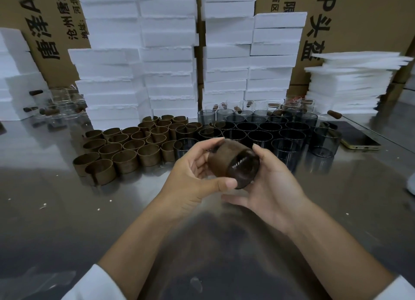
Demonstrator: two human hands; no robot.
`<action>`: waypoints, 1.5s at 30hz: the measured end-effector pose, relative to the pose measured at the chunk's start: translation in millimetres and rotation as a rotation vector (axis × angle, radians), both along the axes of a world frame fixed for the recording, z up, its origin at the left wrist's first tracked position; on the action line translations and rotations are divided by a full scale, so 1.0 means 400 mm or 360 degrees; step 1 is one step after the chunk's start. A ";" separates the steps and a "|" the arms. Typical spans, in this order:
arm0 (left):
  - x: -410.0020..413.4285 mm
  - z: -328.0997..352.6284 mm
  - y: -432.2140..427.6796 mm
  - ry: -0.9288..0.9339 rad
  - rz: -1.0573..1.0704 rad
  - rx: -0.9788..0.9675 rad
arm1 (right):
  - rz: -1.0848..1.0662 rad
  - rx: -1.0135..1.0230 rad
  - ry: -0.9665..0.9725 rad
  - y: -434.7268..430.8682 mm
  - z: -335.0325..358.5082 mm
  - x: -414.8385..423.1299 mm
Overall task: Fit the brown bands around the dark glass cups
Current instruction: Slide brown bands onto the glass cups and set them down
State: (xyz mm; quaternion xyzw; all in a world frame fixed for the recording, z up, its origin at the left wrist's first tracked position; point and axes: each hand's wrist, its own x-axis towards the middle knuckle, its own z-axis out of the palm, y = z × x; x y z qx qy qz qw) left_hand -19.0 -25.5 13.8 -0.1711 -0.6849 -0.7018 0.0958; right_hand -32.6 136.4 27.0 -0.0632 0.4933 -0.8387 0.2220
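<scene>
A dark glass cup [243,170] lies on its side in mid-air above the steel table [67,209], its open mouth facing me. A brown band [226,156] is wrapped around its body. My left hand [190,178] grips the banded cup from the left, thumb under the rim and fingers over the top. My right hand [272,187] cups it from the right, fingers curled around its side. Several loose brown bands [125,150] stand on the table to the left. Several bare dark cups [269,134] stand behind and to the right.
Stacks of white foam boxes [166,52] and cardboard cartons [359,18] wall off the back. Clear glass cups with brown handles [60,111] sit at the far left and behind the dark cups. A phone [357,138] lies at the right. Foam sheets [350,81] are piled there.
</scene>
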 end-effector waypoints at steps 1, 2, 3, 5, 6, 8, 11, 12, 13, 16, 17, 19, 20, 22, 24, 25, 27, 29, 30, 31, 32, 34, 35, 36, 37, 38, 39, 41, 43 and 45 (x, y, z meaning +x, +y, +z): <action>0.002 0.000 0.000 0.0052 0.0050 -0.0122 | -0.0003 0.0061 0.0012 0.004 0.002 -0.002; 0.004 0.000 0.002 0.0104 0.0080 -0.0224 | -0.0003 0.0106 0.0048 0.006 0.004 -0.002; 0.006 0.000 0.005 0.0153 0.0103 -0.0295 | -0.0013 0.0144 0.0113 0.006 0.006 0.000; 0.007 -0.004 0.008 0.0214 0.0180 -0.0359 | -0.0063 0.0144 0.0252 0.001 0.005 0.005; 0.006 -0.005 0.008 0.0215 0.0229 -0.0381 | -0.0099 0.0089 0.0298 -0.001 0.004 0.005; 0.003 -0.007 0.006 0.0172 0.0283 -0.0349 | -0.0179 -0.0058 0.0370 -0.003 0.003 0.005; -0.004 -0.011 0.000 0.0081 0.0223 -0.0156 | -0.0283 -0.0133 0.0432 -0.003 -0.001 0.001; -0.006 -0.010 0.000 0.0055 0.0205 -0.0135 | -0.0309 -0.0111 0.0454 -0.004 -0.003 0.000; -0.006 -0.010 -0.001 0.0034 0.0188 -0.0128 | -0.0330 -0.0080 0.0476 -0.005 -0.006 -0.002; -0.008 -0.011 -0.010 0.0018 0.0140 -0.0160 | -0.0397 0.0049 0.0584 -0.005 -0.012 -0.005; -0.007 -0.013 -0.014 0.0015 0.0135 -0.0190 | -0.0425 0.0142 0.0654 -0.004 -0.015 -0.006; -0.009 -0.018 -0.019 0.0022 0.0126 -0.0268 | -0.0496 0.0457 0.0843 -0.002 -0.023 -0.008; -0.011 -0.022 -0.020 0.0025 0.0119 -0.0313 | -0.0530 0.0631 0.0933 -0.001 -0.027 -0.011; -0.016 -0.031 -0.019 0.0004 0.0116 -0.0406 | -0.0592 0.0875 0.1032 0.004 -0.034 -0.017; -0.020 -0.038 -0.017 -0.0033 0.0124 -0.0460 | -0.0659 0.1027 0.1053 0.014 -0.038 -0.024; -0.022 -0.040 -0.017 -0.0043 0.0132 -0.0469 | -0.0705 0.1098 0.1047 0.020 -0.040 -0.030; -0.022 -0.042 -0.021 -0.0064 0.0159 -0.0478 | -0.0826 0.1223 0.0989 0.037 -0.045 -0.041; -0.021 -0.042 -0.025 -0.0077 0.0192 -0.0486 | -0.0920 0.1294 0.0886 0.064 -0.047 -0.049; -0.020 -0.043 -0.026 -0.0078 0.0204 -0.0496 | -0.0928 0.1340 0.0848 0.081 -0.048 -0.051; -0.019 -0.045 -0.025 -0.0078 0.0216 -0.0511 | -0.0914 0.1397 0.0826 0.100 -0.049 -0.050; -0.017 -0.047 -0.025 -0.0078 0.0228 -0.0523 | -0.0890 0.1458 0.0818 0.118 -0.051 -0.048; -0.015 -0.049 -0.025 -0.0076 0.0254 -0.0537 | -0.0850 0.1544 0.0822 0.150 -0.053 -0.040; -0.014 -0.048 -0.026 -0.0075 0.0266 -0.0537 | -0.0847 0.1561 0.0821 0.163 -0.054 -0.037; -0.014 -0.048 -0.027 -0.0076 0.0274 -0.0533 | -0.0862 0.1567 0.0812 0.176 -0.055 -0.035; -0.014 -0.047 -0.028 -0.0078 0.0282 -0.0526 | -0.0892 0.1566 0.0799 0.187 -0.057 -0.035; -0.014 -0.047 -0.029 -0.0079 0.0289 -0.0519 | -0.0931 0.1567 0.0783 0.196 -0.058 -0.037; -0.013 -0.047 -0.029 -0.0078 0.0297 -0.0513 | -0.0975 0.1578 0.0766 0.204 -0.060 -0.039; -0.010 -0.048 -0.028 -0.0075 0.0310 -0.0496 | -0.1069 0.1635 0.0742 0.216 -0.063 -0.045; -0.007 -0.048 -0.027 -0.0079 0.0315 -0.0488 | -0.1135 0.1705 0.0709 0.223 -0.064 -0.054; -0.007 -0.048 -0.026 -0.0079 0.0324 -0.0477 | -0.1123 0.1813 0.0678 0.226 -0.065 -0.065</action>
